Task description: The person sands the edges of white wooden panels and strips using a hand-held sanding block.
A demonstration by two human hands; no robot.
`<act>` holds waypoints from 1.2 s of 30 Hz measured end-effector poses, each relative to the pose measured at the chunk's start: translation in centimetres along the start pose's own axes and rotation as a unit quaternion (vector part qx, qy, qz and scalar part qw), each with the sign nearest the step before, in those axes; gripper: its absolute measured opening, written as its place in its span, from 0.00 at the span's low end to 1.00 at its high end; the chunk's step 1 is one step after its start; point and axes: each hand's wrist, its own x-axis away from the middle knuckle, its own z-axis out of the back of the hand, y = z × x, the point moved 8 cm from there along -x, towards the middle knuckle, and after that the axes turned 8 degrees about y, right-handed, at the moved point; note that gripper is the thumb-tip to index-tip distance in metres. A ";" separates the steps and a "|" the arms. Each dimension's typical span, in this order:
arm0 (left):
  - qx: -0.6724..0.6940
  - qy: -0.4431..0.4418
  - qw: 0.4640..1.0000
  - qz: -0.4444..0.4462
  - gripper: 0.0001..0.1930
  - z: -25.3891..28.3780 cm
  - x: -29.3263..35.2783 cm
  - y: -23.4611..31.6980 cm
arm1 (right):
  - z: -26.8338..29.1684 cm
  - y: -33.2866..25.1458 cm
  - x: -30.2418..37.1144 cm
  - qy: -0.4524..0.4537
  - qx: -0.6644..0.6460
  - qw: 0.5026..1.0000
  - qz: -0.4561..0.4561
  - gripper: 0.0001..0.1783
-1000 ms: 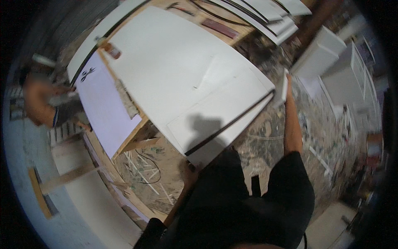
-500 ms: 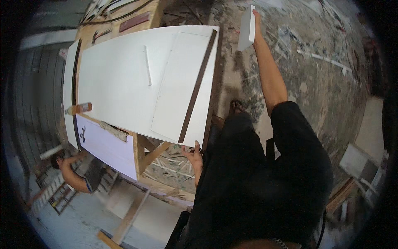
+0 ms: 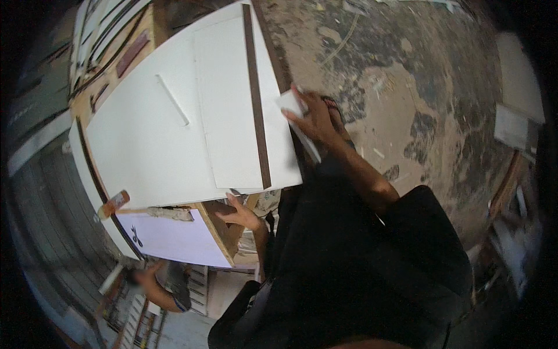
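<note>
A large white sheet [image 3: 151, 134] lies on the workbench, with a narrower white panel [image 3: 229, 128] on top near its right side. A dark brown strip [image 3: 256, 99] runs along that panel. My right hand [image 3: 317, 122] grips a small white board [image 3: 309, 145], tilted and blurred, beside the bench's right edge. At the near edge of the sheet, my left hand [image 3: 244, 216] has its fingers apart. One fingertip is close to the panel's lower edge, beside a small dark object too small to name.
A thin white strip [image 3: 172, 100] lies on the sheet. A bottle of orange liquid [image 3: 116, 202] rests at the left, near scissors [image 3: 136, 235] on a pale lilac board [image 3: 174, 241]. Another person [image 3: 165, 291] is at the lower left, by a ladder. Debris litters the floor [image 3: 383, 99].
My right hand has brought the white board from far out over the floor back to the bench's right edge. My left hand has shifted leftward along the near edge. The view has turned.
</note>
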 end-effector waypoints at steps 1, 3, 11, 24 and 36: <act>0.176 -0.241 0.941 0.158 0.34 -2.0 -0.4 -6.1 | 0.6 -0.5 3.5 0.016 -0.057 0.998 -0.030 0.41; 0.316 -0.430 0.704 0.468 0.33 -1.4 6.1 -14.1 | 0.1 0.5 10.6 -0.001 -0.033 0.999 -0.011 0.41; 0.085 -0.488 0.695 0.521 0.25 -4.7 16.2 -8.6 | 0.8 -1.1 5.7 0.100 -0.010 0.993 -0.054 0.38; 0.188 -0.472 0.691 0.514 0.20 -5.8 15.6 -9.1 | 0.1 0.7 18.6 0.030 0.001 0.998 -0.049 0.43; 0.146 -0.490 0.672 0.536 0.23 -6.4 15.8 -9.7 | 1.3 0.8 19.7 0.005 -0.063 0.997 -0.040 0.41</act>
